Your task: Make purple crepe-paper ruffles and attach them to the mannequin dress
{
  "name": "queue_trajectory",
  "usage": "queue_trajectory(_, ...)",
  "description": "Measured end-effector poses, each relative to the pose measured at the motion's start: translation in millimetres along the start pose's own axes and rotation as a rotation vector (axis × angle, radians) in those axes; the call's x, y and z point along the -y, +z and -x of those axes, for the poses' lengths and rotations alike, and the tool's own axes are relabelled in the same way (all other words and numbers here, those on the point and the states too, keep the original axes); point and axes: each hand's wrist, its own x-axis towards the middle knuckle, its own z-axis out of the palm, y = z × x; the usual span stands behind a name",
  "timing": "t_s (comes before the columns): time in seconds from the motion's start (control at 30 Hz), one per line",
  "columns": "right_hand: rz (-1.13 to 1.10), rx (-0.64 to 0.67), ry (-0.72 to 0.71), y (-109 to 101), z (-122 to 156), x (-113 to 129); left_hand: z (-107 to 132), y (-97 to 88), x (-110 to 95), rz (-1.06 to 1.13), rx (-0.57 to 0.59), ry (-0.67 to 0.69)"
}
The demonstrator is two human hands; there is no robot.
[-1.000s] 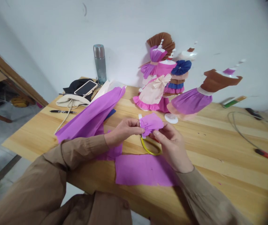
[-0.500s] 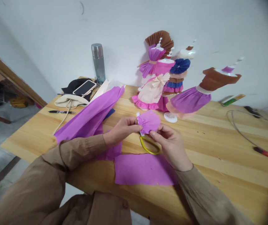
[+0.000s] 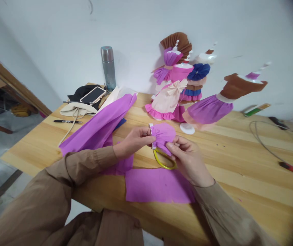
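Note:
Between my hands is a small gathered piece of purple crepe paper [image 3: 164, 132] with a white strip along its left edge. My left hand [image 3: 136, 140] pinches it at the gathered, white-edged side. On the other side, my right hand [image 3: 188, 155] grips its lower right edge between thumb and fingers. Just below the piece lie scissors with a yellow handle [image 3: 163, 165]; their blades are hidden. A flat purple rectangle of crepe paper [image 3: 159, 186] rests on the table in front of me.
Several doll-sized dress forms in paper dresses [image 3: 210, 106] stand at the back of the wooden table [image 3: 238, 160]. Left are a long purple crepe sheet [image 3: 100, 123], a pen [image 3: 66, 121], a phone [image 3: 93, 95] and a flask [image 3: 108, 68]. A cable [image 3: 261, 143] lies at right.
The right side of the gathered purple piece has spread and dropped lower, as my right hand shifted slightly right. My left hand keeps its pinch.

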Motion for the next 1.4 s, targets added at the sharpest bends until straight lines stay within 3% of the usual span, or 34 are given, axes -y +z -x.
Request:
queue_trajectory(0.2, -0.047, 0.056, 0.055, -2.1, -0.4, 2.7, 1.4, 1.3, -0.9, -0.003, 0.022, -0.013)
queue_trajectory(0.33, -0.025, 0.103, -0.064, -1.1, -2.1, 1.3, 1.9, 2.6, 0.0, -0.014, 0.036, -0.022)
queue_trajectory(0.53, -0.033, -0.050, -0.033, -2.2, -4.6, -6.3, 3.1, 3.0, -0.4, 0.004, 0.049, -0.008)
queue_trajectory(0.7, -0.089, 0.015, -0.039, 0.9, -2.9, 2.3, 3.9, 4.1, -5.0, 0.027, 0.052, 0.012)
queue_trajectory(0.9, -0.117, -0.055, -0.078, 1.2, -1.7, 7.9, 3.0, 3.8, -5.4, 0.009, 0.071, 0.013)
queue_trajectory(1.03, -0.137, -0.064, -0.018, -2.5, -3.7, 12.1, 3.7, 3.6, -3.0, -0.092, 0.073, 0.025)
queue_trajectory(1.2, -0.094, -0.065, 0.047, -3.1, -7.8, 12.7, 6.3, 5.4, 1.8, -0.395, 0.103, 0.092)
queue_trajectory(1.4, 0.128, -0.177, -0.129, -1.7, -6.6, 12.6, 7.0, 7.4, 0.8, -0.417, 0.103, 0.087)
